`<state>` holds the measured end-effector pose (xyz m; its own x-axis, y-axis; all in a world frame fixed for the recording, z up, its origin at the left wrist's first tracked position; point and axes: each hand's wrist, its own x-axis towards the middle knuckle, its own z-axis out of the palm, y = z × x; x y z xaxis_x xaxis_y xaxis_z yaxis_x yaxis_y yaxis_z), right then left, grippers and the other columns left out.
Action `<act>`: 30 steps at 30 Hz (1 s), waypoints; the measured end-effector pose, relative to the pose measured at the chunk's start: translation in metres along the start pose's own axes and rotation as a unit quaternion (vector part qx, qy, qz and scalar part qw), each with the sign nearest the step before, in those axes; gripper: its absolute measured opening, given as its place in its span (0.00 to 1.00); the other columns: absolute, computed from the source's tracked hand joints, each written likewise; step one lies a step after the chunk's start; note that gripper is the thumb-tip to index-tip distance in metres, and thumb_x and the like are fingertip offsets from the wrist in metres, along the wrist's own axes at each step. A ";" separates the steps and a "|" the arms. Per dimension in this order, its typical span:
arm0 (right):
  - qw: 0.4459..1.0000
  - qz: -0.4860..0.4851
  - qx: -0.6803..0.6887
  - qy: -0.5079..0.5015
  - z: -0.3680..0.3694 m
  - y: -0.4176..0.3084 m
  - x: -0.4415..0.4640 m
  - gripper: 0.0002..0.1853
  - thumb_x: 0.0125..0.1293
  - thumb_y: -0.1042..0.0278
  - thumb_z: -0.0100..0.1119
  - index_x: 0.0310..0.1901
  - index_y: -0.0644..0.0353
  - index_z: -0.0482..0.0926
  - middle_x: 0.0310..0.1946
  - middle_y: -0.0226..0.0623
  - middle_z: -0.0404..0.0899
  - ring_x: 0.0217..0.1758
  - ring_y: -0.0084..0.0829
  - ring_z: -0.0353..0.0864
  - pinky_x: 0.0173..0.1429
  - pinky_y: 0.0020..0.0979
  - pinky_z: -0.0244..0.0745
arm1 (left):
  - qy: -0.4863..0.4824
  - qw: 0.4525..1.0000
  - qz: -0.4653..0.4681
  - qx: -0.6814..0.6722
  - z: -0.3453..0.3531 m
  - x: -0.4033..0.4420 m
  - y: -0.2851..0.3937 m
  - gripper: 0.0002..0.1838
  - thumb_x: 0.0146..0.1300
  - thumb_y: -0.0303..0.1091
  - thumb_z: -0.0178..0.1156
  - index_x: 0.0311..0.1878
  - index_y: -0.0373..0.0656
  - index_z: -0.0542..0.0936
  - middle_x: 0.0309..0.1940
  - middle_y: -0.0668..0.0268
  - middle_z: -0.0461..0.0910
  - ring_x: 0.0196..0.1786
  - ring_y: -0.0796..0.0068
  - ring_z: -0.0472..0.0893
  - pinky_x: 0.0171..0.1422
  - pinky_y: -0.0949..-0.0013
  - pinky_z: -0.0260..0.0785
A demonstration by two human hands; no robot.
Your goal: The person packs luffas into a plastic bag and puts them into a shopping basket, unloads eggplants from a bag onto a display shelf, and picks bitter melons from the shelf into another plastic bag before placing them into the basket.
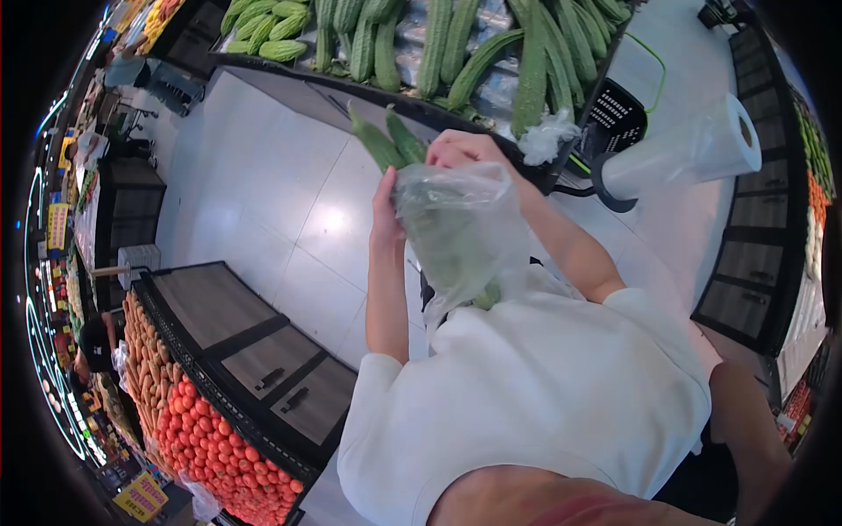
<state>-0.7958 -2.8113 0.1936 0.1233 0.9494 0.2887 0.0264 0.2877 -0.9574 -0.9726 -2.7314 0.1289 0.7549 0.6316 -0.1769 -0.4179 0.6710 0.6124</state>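
Long green gourds [374, 143] stand in a clear plastic bag [452, 228], their stem ends poking out of its mouth. My left hand [387, 206] is closed round the bag's left side near the top. At the bag's upper right edge, my right hand [463, 151] has its fingers bent together beside the gourds; its fingertips are partly hidden. The bag hangs in front of my white shirt, and its lower end shows green through the film.
A stand of ridged green gourds [460, 39] lies ahead, with a crumpled bag [548, 138] at its edge. Right of it are a black basket [614, 114] and a bag roll [684, 149]. Tomatoes [210, 447] and carrots [145, 351] fill the lower-left stand. A person [153, 74] is at upper left.
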 end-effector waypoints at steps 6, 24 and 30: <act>0.919 0.197 -0.337 -0.057 0.009 -0.013 0.032 0.22 0.62 0.48 0.63 0.29 0.64 0.76 0.21 0.35 0.79 0.25 0.28 0.76 0.32 0.29 0.70 | -0.035 0.996 -0.065 0.039 -0.029 0.032 0.039 0.26 0.69 0.53 0.49 0.48 0.36 0.79 0.38 0.59 0.83 0.40 0.70 0.82 0.47 0.66 0.76; 0.916 -0.060 -0.180 0.354 0.035 -0.053 0.054 0.21 0.62 0.64 0.65 0.51 0.67 0.71 0.40 0.39 0.81 0.38 0.27 0.83 0.44 0.30 0.77 | 0.003 0.970 -0.113 0.214 -0.038 0.057 0.120 0.16 0.67 0.47 0.58 0.37 0.42 0.75 0.26 0.71 0.76 0.25 0.81 0.77 0.28 0.72 0.72; 0.867 -0.162 -0.126 0.455 -0.069 -0.079 0.108 0.18 0.68 0.61 0.59 0.51 0.66 0.70 0.43 0.40 0.78 0.45 0.29 0.80 0.48 0.29 0.74 | 0.058 0.968 -0.044 0.239 -0.026 0.058 0.155 0.17 0.66 0.48 0.60 0.37 0.42 0.74 0.26 0.71 0.75 0.23 0.81 0.76 0.27 0.72 0.72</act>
<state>-0.7162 -2.7403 0.3000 0.7967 0.2992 0.5252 0.4072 0.3765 -0.8321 -1.0065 -2.5804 0.1934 0.7041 0.6373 -0.3132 -0.0512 0.4855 0.8727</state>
